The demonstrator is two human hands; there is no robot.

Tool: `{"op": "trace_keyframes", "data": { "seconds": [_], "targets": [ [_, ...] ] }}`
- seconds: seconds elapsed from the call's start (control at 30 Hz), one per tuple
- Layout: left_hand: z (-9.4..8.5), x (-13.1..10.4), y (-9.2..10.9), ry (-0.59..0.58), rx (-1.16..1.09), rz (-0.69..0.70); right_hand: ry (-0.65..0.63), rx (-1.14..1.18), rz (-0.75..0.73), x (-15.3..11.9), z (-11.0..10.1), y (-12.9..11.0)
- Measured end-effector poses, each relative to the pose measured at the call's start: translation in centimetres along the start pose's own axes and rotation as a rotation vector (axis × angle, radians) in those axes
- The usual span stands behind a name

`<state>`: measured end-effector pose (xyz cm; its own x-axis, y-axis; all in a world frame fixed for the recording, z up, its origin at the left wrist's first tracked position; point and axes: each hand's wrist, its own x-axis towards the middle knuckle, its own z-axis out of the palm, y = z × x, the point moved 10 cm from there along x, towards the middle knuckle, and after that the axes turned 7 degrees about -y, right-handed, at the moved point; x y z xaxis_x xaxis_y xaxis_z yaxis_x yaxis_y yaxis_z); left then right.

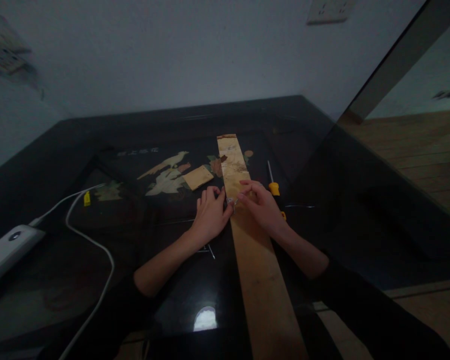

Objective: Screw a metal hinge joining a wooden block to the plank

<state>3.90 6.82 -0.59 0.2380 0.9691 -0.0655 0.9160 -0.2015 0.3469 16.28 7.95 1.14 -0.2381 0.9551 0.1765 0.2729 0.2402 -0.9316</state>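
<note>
A long wooden board (262,285) lies lengthwise on the dark table, running from the far side to the near edge. My left hand (210,216) is at the board's left edge, its thumb and forefinger closed on a small shiny metal piece (230,201) on the board. From the right, my right hand (261,206) reaches over the board with thumb and fingers pinched close to that piece. Whatever thin thing the right fingertips may hold is too small and dark to name. A screwdriver (273,188) with a yellow and black handle lies just right of the board.
A small square wood piece (198,178) lies left of the board. Several thin nails or screws (211,251) rest below my left forearm. At the left are a white power strip (13,250), its cable (107,257) and a yellow tag (87,199). A wall (180,60) rises behind the table.
</note>
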Motion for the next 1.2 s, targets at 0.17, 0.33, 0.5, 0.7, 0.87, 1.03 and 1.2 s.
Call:
{"op": "trace_keyframes", "data": {
  "seconds": [0.17, 0.33, 0.5, 0.7, 0.87, 1.03, 1.2],
  "targets": [
    [0.3, 0.6, -0.9, 0.049, -0.275, 0.001, 0.006, 0.061, 0.002, 0.1, -0.2, 0.2],
    [0.3, 0.8, -1.0, 0.038, -0.576, 0.021, 0.019, 0.116, 0.0, 0.0, -0.5, 0.6],
    [1.1, 1.0, -1.1, -0.059, -0.798, 0.041, 0.017, 0.11, -0.006, 0.1, -0.5, 0.8],
    [2.2, 1.4, -2.7, -0.073, -0.953, -0.079, 0.035, 0.037, -0.017, 0.0, -0.5, 0.8],
    [2.6, 1.2, -2.2, -0.133, -1.126, -0.154, 0.057, -0.063, -0.071, 0.2, -0.9, -0.4],
    [2.2, 0.7, -1.8, -0.153, -1.212, -0.179, 0.016, -0.154, -0.133, 0.8, -0.5, -2.1],
    [2.4, 0.9, -1.9, -0.168, -1.224, -0.188, -0.118, -0.261, -0.22, -1.2, 0.6, -4.1]
  ]
}}
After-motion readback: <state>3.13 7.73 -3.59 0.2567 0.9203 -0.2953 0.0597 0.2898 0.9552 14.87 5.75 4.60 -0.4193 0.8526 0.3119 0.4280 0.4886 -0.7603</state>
